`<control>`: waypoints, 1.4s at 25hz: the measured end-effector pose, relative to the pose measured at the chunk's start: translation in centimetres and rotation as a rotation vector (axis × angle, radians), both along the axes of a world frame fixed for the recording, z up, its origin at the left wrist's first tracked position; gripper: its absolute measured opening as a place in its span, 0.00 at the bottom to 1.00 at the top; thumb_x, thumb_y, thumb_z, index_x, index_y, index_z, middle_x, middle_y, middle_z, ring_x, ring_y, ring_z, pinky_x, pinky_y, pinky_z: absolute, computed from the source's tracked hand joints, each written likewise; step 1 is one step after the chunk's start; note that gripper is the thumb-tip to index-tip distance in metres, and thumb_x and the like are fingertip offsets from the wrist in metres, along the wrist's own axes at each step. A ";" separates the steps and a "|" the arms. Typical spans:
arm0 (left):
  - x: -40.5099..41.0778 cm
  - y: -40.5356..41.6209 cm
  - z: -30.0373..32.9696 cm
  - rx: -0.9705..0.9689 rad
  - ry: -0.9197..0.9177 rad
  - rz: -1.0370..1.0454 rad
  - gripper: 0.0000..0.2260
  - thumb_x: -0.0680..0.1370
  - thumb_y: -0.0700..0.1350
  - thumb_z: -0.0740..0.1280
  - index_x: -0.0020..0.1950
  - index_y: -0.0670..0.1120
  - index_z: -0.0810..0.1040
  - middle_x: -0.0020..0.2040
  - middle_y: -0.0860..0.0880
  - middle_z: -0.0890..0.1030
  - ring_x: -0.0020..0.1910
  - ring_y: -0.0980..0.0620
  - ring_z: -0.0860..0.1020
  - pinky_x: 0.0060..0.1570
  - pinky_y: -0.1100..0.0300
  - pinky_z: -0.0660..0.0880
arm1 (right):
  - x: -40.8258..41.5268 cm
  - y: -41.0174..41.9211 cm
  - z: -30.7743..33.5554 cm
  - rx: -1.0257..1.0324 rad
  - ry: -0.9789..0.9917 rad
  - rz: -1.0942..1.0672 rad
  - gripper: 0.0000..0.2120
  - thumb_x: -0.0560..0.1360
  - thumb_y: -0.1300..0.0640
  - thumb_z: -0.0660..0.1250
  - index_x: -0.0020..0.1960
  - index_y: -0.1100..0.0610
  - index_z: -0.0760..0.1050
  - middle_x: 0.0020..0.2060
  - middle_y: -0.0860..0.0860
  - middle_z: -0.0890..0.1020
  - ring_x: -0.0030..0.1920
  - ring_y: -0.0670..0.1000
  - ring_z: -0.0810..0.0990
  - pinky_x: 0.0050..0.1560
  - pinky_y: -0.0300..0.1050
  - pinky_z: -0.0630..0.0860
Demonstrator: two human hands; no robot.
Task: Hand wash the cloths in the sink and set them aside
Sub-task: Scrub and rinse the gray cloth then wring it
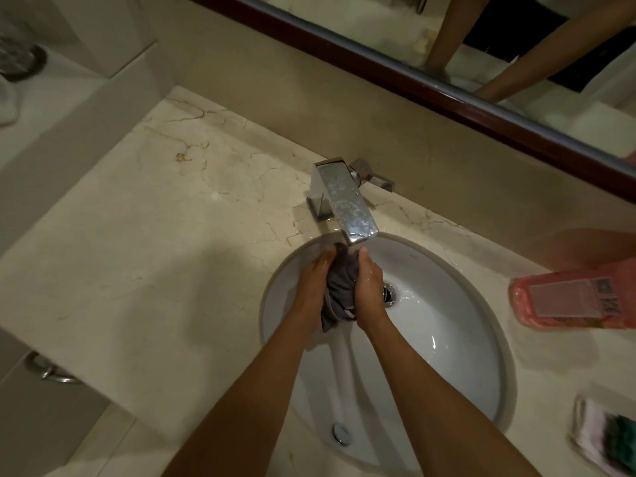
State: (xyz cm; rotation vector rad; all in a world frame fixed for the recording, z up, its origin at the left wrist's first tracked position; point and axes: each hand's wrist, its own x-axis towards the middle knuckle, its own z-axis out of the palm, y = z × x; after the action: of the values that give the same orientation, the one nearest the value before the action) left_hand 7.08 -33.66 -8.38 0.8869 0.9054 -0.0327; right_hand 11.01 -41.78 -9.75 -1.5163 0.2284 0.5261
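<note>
Both hands clamp the grey cloth (339, 290) under the tap (347, 204), left hand (313, 284) and right hand (370, 290) fingers curled round it. Wet, it looks soft, heavy and limp; best gripped bunched mid-cloth, over the sink (447, 339).

Square chrome metal tap (347, 204): glossy, water-spotted. White oval glazed basin (447, 356): smooth, wet sheen. Cream veined marble desk (155, 235): polished, faintly cracked. Grey cloth (339, 287): matt, bunched, wet. Pink plastic pouch (578, 297): shiny.
</note>
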 end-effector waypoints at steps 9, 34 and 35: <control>0.4 -1.4 -0.1 0.262 0.005 0.304 0.16 0.84 0.48 0.62 0.67 0.41 0.76 0.60 0.42 0.82 0.60 0.45 0.81 0.62 0.49 0.78 | -1.2 -1.8 0.0 0.071 0.439 -0.269 0.20 0.78 0.35 0.60 0.59 0.49 0.75 0.57 0.53 0.81 0.56 0.54 0.81 0.51 0.51 0.78; 1.1 -0.2 0.0 0.153 0.109 0.097 0.12 0.80 0.54 0.67 0.45 0.47 0.83 0.48 0.41 0.86 0.50 0.41 0.84 0.54 0.46 0.79 | 2.0 1.6 1.4 -0.278 0.155 -0.075 0.19 0.78 0.48 0.61 0.30 0.52 0.77 0.26 0.48 0.80 0.32 0.51 0.79 0.31 0.44 0.73; 1.1 -0.1 -0.3 0.115 0.109 0.114 0.12 0.79 0.54 0.69 0.45 0.46 0.84 0.48 0.40 0.86 0.51 0.40 0.83 0.56 0.44 0.79 | 2.2 1.7 1.6 -0.284 0.171 -0.068 0.18 0.78 0.50 0.63 0.31 0.53 0.77 0.25 0.49 0.80 0.33 0.52 0.80 0.29 0.42 0.73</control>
State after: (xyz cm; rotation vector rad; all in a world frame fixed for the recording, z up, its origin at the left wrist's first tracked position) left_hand 8.23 -33.80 -8.65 0.9459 1.0665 0.0708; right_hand 13.24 -40.12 -8.20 -1.7327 0.5032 0.5881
